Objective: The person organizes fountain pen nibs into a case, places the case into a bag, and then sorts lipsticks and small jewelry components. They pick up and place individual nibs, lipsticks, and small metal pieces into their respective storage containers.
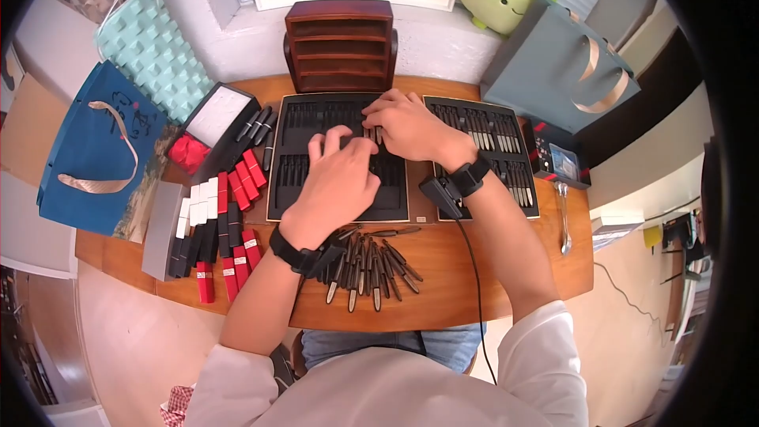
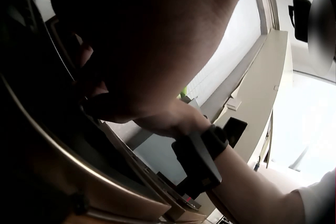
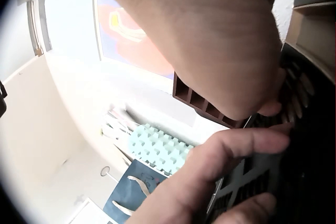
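Observation:
Two black slotted trays lie side by side: a left tray [image 1: 296, 140] and a right tray [image 1: 500, 164] with rows of slim dark tools with silver ends. My left hand [image 1: 332, 182] hovers over the left tray, fingers loosely bent; in the right wrist view its extended index finger [image 3: 252, 140] reaches toward several silver-ended pieces [image 3: 299, 98]. Over the left tray's upper right part, my right hand [image 1: 415, 130] has its fingertips right at those pieces; its grip is hidden. A loose pile of slim dark tools [image 1: 368, 265] lies in front of the left tray.
Red, white and black small boxes [image 1: 229, 213] crowd the left side, beside a blue gift bag [image 1: 103, 150]. A wooden shelf stand [image 1: 340, 43] is behind the trays. To the right are a grey-blue bag [image 1: 545, 71], a black box [image 1: 560, 160] and spoons [image 1: 564, 217]. A cable [image 1: 477, 277] hangs from my right wrist.

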Demonstrator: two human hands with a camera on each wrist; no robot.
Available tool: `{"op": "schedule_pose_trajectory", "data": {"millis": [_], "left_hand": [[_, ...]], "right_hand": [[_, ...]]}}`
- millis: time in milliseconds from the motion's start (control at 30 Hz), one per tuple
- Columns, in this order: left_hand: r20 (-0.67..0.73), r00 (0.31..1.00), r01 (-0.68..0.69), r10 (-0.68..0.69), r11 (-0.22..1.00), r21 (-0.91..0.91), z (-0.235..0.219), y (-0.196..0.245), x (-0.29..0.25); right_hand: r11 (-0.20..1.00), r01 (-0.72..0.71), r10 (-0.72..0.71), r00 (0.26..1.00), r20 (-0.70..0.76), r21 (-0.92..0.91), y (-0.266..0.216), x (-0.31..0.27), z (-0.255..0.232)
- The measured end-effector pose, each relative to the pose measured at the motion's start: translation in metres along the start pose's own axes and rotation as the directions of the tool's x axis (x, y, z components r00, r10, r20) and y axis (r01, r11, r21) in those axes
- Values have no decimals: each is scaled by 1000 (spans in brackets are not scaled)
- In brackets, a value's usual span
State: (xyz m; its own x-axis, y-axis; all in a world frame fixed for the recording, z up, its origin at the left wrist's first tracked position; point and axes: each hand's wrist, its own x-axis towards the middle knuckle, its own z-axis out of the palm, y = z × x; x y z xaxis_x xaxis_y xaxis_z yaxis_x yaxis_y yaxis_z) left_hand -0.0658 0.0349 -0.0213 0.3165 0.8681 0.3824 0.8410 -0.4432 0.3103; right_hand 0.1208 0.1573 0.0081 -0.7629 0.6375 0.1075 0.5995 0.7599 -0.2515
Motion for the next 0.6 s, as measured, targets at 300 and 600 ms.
{"op": "schedule_pose_trajectory", "data": {"millis": [300,600], "left_hand": [[-127,992,2,-21,989,-150,-1,-7,-11],[-20,991,93,-133,782,-617,-21,15,-16]], "right_hand": [[981,194,-185,948,-260,10,-31,-67,-29],[917,82,-113,992,58,391,-57,-138,-12]]}}
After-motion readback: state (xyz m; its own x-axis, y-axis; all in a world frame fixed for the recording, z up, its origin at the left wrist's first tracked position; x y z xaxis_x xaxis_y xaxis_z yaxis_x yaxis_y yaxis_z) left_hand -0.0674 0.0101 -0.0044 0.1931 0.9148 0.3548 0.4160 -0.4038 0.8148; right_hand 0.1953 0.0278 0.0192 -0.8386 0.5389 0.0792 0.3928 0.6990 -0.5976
